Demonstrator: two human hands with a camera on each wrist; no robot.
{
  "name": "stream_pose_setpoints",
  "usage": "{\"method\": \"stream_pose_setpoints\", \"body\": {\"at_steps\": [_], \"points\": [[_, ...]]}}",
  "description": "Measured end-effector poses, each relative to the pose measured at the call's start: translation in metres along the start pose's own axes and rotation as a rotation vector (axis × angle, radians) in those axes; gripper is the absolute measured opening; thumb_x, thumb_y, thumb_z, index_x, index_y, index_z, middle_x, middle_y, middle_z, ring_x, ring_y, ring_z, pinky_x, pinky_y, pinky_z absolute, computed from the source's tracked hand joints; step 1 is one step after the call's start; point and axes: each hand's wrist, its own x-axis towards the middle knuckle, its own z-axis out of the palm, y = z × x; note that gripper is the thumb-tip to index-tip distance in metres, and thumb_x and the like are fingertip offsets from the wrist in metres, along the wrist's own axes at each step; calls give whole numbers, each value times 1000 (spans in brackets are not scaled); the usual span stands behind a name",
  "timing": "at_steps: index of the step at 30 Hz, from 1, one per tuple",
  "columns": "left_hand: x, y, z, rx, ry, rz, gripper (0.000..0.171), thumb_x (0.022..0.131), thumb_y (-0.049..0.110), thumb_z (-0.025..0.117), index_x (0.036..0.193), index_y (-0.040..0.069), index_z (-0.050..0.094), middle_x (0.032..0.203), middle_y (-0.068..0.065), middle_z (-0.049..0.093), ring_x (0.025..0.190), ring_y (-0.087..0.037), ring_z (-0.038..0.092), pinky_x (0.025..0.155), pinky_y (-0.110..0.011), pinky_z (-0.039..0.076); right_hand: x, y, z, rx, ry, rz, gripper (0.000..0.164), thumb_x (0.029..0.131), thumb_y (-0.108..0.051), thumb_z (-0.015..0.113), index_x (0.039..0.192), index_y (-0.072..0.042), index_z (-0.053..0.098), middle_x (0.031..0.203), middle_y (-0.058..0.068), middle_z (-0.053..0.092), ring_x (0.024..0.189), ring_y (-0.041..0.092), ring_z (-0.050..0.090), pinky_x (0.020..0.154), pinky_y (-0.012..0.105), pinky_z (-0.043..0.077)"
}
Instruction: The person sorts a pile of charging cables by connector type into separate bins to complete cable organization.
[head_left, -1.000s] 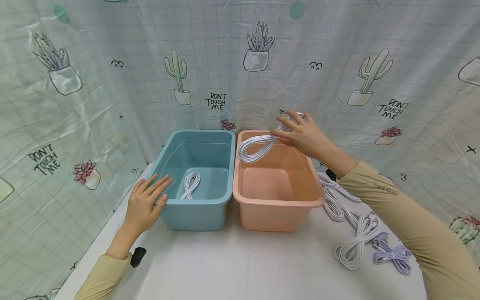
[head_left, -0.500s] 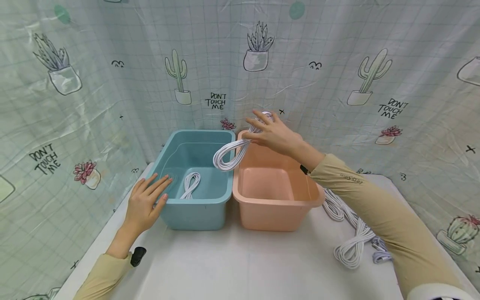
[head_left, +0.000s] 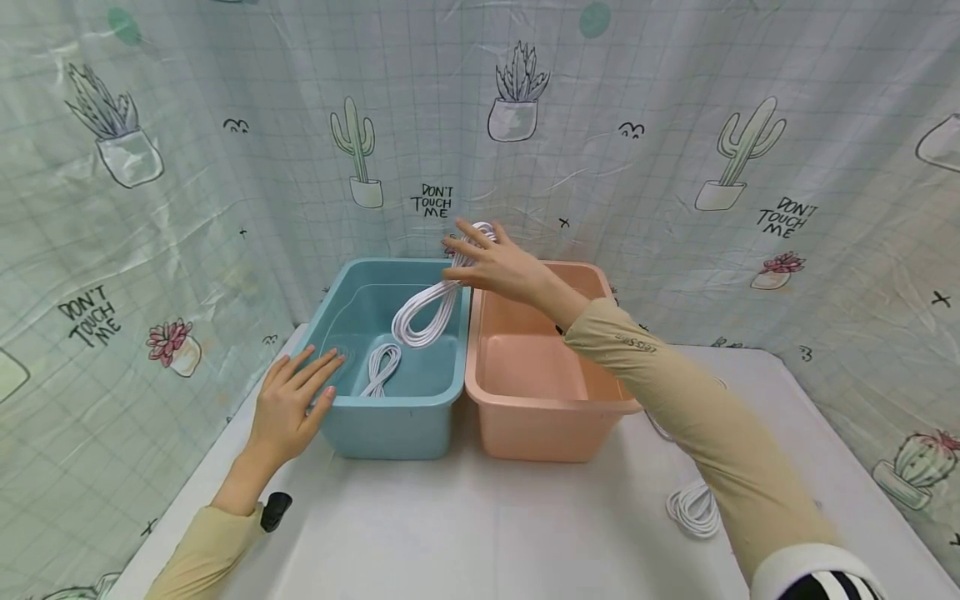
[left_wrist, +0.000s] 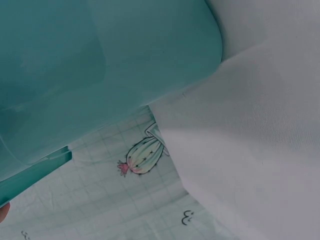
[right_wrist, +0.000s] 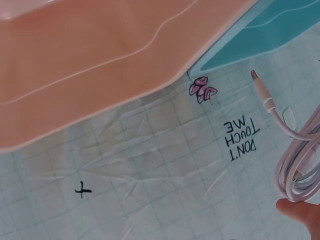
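Note:
My right hand [head_left: 495, 262] grips a coiled white cable [head_left: 427, 315] over the right side of the blue bin [head_left: 397, 403], and the coil's lower loop hangs down toward the bin's inside. In the right wrist view a connector end sticks out from the cable bundle [right_wrist: 300, 165], with a fingertip at its edge. Inside the blue bin lies another white cable [head_left: 382, 367]. My left hand [head_left: 288, 408] rests with extended fingers on the near left rim of that bin; only a fingertip [left_wrist: 4, 212] shows in the left wrist view.
A peach bin [head_left: 555, 406] stands right beside the blue one. On the white table [head_left: 465, 533] to the right lies a coiled white cable [head_left: 696, 508], partly behind my right sleeve [head_left: 697, 417]. A printed curtain [head_left: 645, 167] hangs behind and at both sides.
My right hand has carried the white cable leftward from over the peach bin to over the blue bin. Its sleeve now covers most of the cables on the right. My left hand stays put.

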Motion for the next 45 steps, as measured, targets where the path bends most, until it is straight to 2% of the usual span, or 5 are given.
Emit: {"method": "stream_pose_setpoints", "body": {"at_steps": [7,14,22,31,45], "points": [[-1,0,1,1,8,5,42,93,38,38,120,14,58,119,-13,59,115,-38,48,99,-56,27,18,-10,8,34,-88,-19,37,91,-26,45,126,-35,48,148,5,24,139,29,9,104,58,22],[-1,1,0,2,8,5,42,93,39,38,121,14,57,119,-13,59,115,-37,48,100,-55,27,32,-18,7,49,-135,-55,61,89,5,41,131,-39,41,152,5,9,140,30,0,105,57,20],[0,1,0,10,14,8,42,93,39,38,120,14,58,118,-13,60,115,-37,48,100,-54,27,33,-19,-1,-67,-111,-53,63,89,-3,49,136,-41,31,152,8,5,138,36,0,103,53,29],[0,2,0,2,20,10,42,92,38,38,121,15,57,118,-12,60,115,-36,48,100,-53,27,8,-9,5,62,-107,36,40,93,-27,41,131,-39,40,151,6,13,139,33,10,101,54,31],[0,0,2,-2,33,11,42,92,39,38,121,15,57,118,-12,60,115,-35,48,102,-53,26,-51,15,3,151,11,193,36,91,-29,46,127,-33,47,146,8,28,134,30,27,95,51,39]]}}
